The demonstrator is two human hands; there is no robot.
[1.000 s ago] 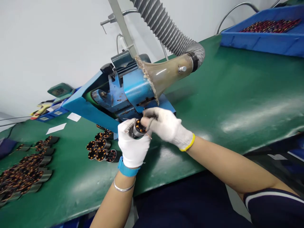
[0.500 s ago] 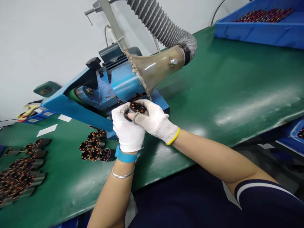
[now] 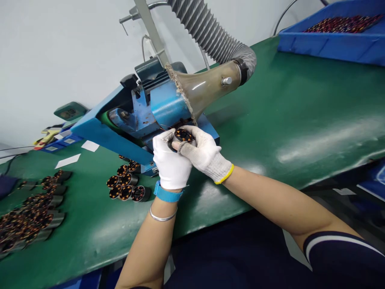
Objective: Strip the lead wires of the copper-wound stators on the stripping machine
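Both hands hold one motor stator [image 3: 183,135], a short metal cylinder with black insulation and copper windings, its open end facing up. My left hand [image 3: 171,160], in a white glove, is closed on its left side, with thin wires near the fingertips. My right hand [image 3: 205,151], in a knitted glove with a yellow hem, wraps round its right side, the bare thumb tip across the front. The stator is just in front of the blue belt-driven machine [image 3: 168,106]. Whether it touches the machine is hidden by my fingers.
A translucent hood [image 3: 207,86] joins a grey ribbed hose [image 3: 216,36]. Several stators [image 3: 126,192] stand left of my wrist; a larger group [image 3: 33,216] sits farther left. A blue bin [image 3: 327,46] of small parts is at the back right of the green table [image 3: 285,108].
The whole view has shifted, so everything appears slightly farther right. Both hands keep their hold on the stator at the machine, with hardly any other movement.
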